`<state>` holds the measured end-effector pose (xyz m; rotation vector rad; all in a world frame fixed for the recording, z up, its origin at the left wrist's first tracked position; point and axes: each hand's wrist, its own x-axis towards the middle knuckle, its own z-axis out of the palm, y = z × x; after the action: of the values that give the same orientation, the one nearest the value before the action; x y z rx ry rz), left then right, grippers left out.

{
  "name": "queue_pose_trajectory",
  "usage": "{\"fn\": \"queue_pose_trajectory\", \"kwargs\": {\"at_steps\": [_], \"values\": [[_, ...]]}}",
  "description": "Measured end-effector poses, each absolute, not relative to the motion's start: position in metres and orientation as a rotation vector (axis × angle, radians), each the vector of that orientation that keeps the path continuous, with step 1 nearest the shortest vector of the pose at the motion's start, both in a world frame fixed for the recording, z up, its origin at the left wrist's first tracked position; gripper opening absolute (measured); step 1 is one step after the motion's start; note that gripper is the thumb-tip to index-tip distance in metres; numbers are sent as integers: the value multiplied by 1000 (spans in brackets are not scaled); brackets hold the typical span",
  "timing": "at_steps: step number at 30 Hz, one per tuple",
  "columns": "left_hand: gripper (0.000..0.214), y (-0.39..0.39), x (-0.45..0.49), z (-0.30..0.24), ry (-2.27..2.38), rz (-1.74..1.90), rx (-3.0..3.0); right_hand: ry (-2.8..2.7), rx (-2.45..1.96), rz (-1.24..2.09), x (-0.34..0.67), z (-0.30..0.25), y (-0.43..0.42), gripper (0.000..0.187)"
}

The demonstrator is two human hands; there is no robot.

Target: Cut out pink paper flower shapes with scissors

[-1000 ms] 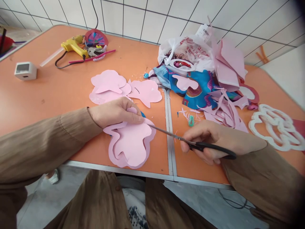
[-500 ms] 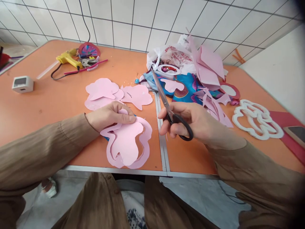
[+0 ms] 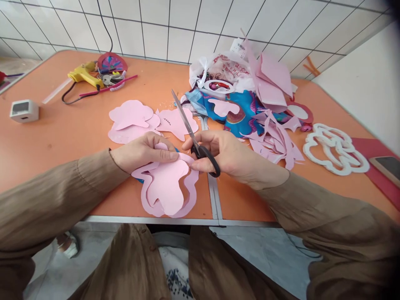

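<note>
My left hand (image 3: 150, 152) pinches a pink paper cutout (image 3: 167, 189) by its top edge, thumb uppermost. The cutout has a wavy outline, with a cut slot running between its outer border and the inner shape. Scissors (image 3: 187, 121) with black handles lie in my right hand (image 3: 223, 156), their closed-looking blades pointing up and away. My right thumb and fingers are at the cutout's upper right edge and seem to touch it. A bit of something blue shows beneath the cutout. Beyond my hands lie several wavy pink paper pieces (image 3: 133, 116).
A yellow glue gun (image 3: 83, 75) and pliers (image 3: 111, 79) lie at the back left, with a white cube-shaped device (image 3: 25, 110) nearer. Blue patterned fabric (image 3: 240, 110), a plastic bag (image 3: 215, 66) and pink scraps (image 3: 278, 143) form a pile. White cloud-shaped frames (image 3: 336, 150) and a phone (image 3: 387, 168) are at right.
My right hand has moved left with the scissors, from beside the cutout to its upper right edge. The left hand keeps its hold. The view has shifted slightly.
</note>
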<state>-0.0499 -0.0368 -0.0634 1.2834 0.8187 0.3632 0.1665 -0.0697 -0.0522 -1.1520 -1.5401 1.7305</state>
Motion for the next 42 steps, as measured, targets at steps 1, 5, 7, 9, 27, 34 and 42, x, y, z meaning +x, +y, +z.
{"fn": "queue_pose_trajectory", "kwargs": {"at_steps": [1, 5, 7, 9, 27, 34, 42], "values": [[26, -37, -50, -63, 821, 357, 1285, -1546, -1148, 1735, 167, -53, -70, 29], [24, -37, -49, -64, 815, 345, 1278, -1564, -1159, 1703, 169, -54, -70, 27], [26, -37, -49, -64, 817, 345, 1282, -1573, -1142, 1710, 169, -55, -69, 29], [27, -37, -49, -64, 819, 340, 1295, -1569, -1117, 1734, 169, -55, -67, 31], [29, -40, -45, -65, 841, 271, 1491, -1620, -1260, 1655, 155, -52, -61, 33], [31, -34, -51, -72, 769, 383, 1215, -1577, -1242, 1616, 161, -56, -60, 33], [51, -37, -49, -67, 774, 475, 1007, -1614, -1294, 1525, 165, -57, -60, 35]]}}
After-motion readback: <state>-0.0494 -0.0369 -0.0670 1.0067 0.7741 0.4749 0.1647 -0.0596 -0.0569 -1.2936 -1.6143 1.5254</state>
